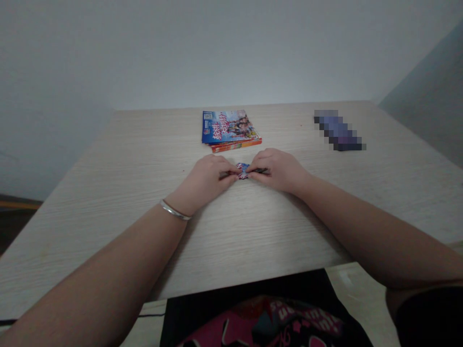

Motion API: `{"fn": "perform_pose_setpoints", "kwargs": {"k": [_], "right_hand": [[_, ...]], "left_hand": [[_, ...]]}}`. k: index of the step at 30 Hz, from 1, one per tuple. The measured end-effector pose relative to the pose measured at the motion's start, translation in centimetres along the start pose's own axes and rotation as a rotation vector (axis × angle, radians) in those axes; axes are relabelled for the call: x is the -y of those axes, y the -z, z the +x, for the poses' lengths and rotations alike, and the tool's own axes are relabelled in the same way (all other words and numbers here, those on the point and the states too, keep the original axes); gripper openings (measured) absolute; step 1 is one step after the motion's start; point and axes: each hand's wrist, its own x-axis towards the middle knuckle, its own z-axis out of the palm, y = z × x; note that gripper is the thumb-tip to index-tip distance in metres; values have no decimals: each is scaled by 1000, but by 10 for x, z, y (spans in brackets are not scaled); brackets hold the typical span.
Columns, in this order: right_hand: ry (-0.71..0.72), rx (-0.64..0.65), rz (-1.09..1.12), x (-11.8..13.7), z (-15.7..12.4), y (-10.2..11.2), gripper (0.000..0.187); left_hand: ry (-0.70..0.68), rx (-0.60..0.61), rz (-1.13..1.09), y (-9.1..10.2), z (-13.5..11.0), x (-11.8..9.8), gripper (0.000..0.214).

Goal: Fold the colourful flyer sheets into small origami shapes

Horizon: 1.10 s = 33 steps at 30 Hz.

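A small folded piece of printed paper (242,171), blue, white and red, lies low over the table between my hands. My left hand (211,176) pinches its left side between thumb and fingers. On the opposite side, my right hand (277,169) grips the paper the same way, its fingertips close to those of the left. Fingers cover much of the paper, so its full shape is hidden. Just beyond my hands sits a stack of printed leaflets (231,126), blue on top with orange edges below.
At the right rear of the pale wood table (231,231) lies a dark, pixelated flat object (339,131). A pale wall (231,53) rises behind the table's back edge. My lap, in dark printed clothing (267,318), is at the near edge.
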Motion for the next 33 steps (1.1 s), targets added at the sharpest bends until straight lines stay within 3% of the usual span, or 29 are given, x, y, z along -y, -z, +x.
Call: {"fn": "perform_pose_setpoints", "kwargs": {"k": [9, 24, 29, 33], "right_hand": [[92, -16, 141, -14, 4, -8, 18], [103, 3, 76, -10, 4, -4, 18], [87, 15, 59, -6, 3, -1, 20], [26, 24, -16, 0, 3, -1, 24]], "left_hand": [[-55, -42, -9, -6, 1, 10, 12], [-143, 20, 131, 0, 4, 6, 17], [-101, 54, 169, 0, 6, 4, 20], [20, 80, 246, 1, 8, -5, 26]]}}
